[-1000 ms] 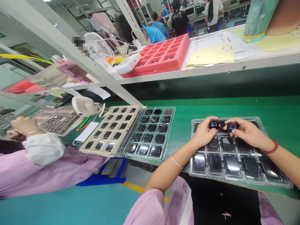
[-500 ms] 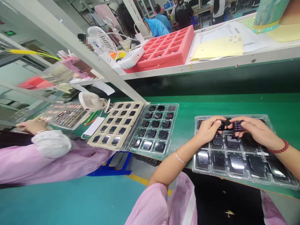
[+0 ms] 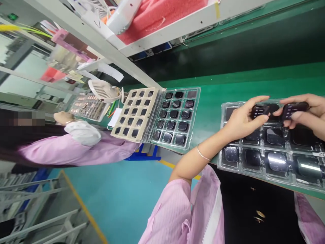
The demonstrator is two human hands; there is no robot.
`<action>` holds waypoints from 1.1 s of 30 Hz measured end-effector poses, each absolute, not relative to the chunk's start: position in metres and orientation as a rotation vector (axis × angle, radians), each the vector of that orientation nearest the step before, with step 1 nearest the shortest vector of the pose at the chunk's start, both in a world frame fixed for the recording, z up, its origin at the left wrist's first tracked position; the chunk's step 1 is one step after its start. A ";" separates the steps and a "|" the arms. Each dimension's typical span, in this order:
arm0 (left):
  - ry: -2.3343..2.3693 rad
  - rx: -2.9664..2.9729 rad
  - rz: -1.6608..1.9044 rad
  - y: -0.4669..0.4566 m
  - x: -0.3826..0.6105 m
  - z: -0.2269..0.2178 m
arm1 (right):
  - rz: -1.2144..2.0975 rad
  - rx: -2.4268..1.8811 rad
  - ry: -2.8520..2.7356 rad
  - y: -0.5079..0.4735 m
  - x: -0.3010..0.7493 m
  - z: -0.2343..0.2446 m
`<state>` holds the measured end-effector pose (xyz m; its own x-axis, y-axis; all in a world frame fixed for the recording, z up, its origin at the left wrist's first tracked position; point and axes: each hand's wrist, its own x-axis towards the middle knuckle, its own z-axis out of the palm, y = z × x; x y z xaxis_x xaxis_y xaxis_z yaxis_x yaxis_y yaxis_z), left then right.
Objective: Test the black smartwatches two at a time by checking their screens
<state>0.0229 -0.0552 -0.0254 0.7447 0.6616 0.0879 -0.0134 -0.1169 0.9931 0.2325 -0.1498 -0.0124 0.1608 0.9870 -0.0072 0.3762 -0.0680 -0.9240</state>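
My left hand (image 3: 245, 118) is closed on a small square smartwatch body (image 3: 260, 110), its dark screen lit with small icons and text. Beside it, my right hand (image 3: 311, 112) grips a second smartwatch body (image 3: 289, 110) with a similar lit screen, its thumb lying over the lower part. Both are held a little apart above a clear plastic tray (image 3: 261, 174). Dark square watch bodies, such as one watch body (image 3: 275, 135), sit in that tray's pockets. The fingers hide part of its back row.
Left of my arm stand a clear tray (image 3: 167, 146) and a beige tray (image 3: 129, 137), both holding square watch pieces. A small white fan (image 3: 103, 90) stands behind them. A co-worker's pink sleeve (image 3: 106, 149) is at far left. The white shelf beam (image 3: 172, 35) crosses above the green bench (image 3: 208, 112).
The view has tilted down, and my hands appear farther right and higher. Both watch screens now face me more plainly, showing icons and text. The co-worker's head has come into view.
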 end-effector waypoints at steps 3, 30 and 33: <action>0.541 1.580 0.622 -0.055 0.022 -0.025 | 0.860 -1.626 -1.365 -0.151 0.235 -0.015; 0.587 1.580 0.653 -0.054 0.024 -0.029 | 1.089 -1.315 -1.302 -0.149 0.224 -0.011; 0.624 1.610 0.631 -0.056 0.024 -0.024 | 1.112 -1.266 -1.284 -0.149 0.222 -0.012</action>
<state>0.0238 -0.0558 -0.0236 0.7051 0.7071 0.0527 0.0450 -0.1189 0.9919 0.2221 -0.1490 -0.0119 0.0226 0.9989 0.0404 0.1025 0.0379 -0.9940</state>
